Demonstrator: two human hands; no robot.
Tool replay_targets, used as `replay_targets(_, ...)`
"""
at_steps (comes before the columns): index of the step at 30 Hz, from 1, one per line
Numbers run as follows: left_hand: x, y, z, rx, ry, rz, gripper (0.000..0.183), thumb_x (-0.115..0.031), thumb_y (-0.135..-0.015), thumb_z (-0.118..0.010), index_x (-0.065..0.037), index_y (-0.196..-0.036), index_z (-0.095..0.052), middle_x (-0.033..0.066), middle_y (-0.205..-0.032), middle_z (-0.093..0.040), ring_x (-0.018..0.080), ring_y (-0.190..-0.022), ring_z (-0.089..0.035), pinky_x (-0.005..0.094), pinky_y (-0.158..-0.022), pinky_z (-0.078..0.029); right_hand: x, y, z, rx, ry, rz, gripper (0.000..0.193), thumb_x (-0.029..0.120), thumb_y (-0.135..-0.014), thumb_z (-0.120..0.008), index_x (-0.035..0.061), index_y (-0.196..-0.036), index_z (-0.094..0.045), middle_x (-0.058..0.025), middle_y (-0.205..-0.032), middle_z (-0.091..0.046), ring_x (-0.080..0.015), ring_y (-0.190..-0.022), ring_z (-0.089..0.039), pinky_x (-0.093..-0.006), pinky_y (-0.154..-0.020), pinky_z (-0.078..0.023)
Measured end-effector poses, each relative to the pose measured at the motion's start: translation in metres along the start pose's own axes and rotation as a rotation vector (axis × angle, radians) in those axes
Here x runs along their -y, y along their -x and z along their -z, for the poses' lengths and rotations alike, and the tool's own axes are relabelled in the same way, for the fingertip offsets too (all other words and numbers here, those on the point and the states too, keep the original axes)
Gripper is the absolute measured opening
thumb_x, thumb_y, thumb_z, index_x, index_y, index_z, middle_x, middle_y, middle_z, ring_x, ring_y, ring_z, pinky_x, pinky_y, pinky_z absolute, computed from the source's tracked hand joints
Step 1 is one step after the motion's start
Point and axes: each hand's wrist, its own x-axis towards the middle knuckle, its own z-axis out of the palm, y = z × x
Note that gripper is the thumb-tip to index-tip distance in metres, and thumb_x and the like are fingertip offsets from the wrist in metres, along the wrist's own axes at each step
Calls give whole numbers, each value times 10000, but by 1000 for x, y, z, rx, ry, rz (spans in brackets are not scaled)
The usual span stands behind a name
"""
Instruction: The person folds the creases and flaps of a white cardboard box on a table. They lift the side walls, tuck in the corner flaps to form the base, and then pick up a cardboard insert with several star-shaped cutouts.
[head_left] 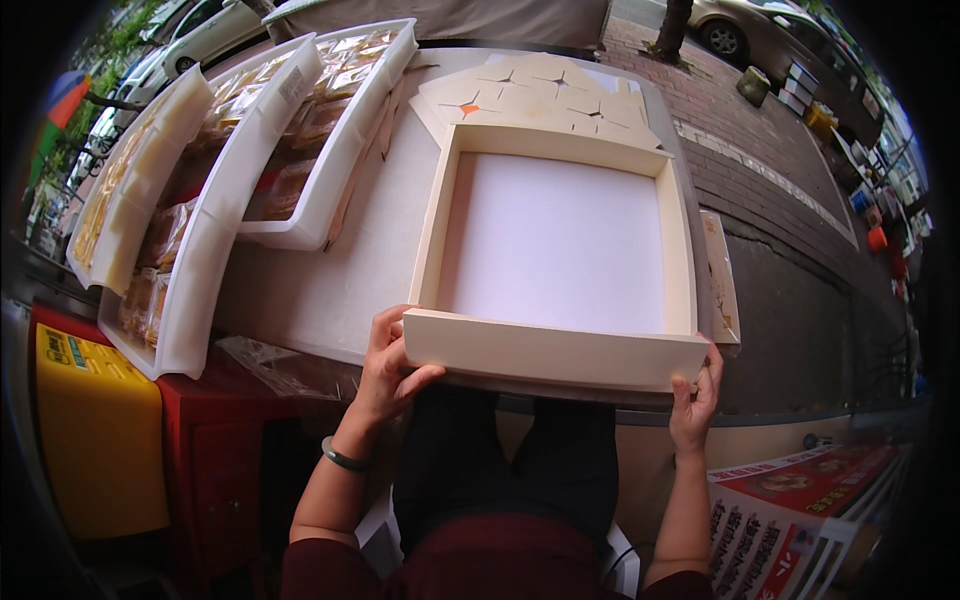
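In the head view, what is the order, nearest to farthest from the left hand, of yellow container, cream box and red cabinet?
1. Cream box: touching the left hand.
2. Red cabinet: lower left.
3. Yellow container: far left.

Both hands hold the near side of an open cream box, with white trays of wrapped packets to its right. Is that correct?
Not quite: the head view shows the white trays to the left of the cream box, not its right. The rest stands.

The bare left hand (392, 368) and right hand (698, 400) hold the near corners of an open, square, cream cardboard box (555, 347). White plastic trays (222, 215) of clear-wrapped packets (168, 232) line the grey worktop's (300, 300) left side.
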Motion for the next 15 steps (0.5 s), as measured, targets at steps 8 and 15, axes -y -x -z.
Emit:
replay_targets(8,-1,-4,-7,-79,85,54,329,-205,-784,-859,3,-1006,-735,102,-1293,-477,157,-802,-536,293,-737,-512,-13,15,-5,-76,28,-38,411,378,-1020,-610,-28,-966,-570,-207,-1473,-461,-256,-1232,-530,-363,-1023,-415)
replay_targets(15,-18,-9,-13,-145,84,186,251,-114,-759,-848,8,-950,-741,73,-1249,-494,135,-798,-504,278,-695,-490,-4,14,-9,-94,-7,-64,271,256,-1009,-626,-2,-963,-559,-209,-1487,-444,-249,-1275,-500,-381,-1059,-396)
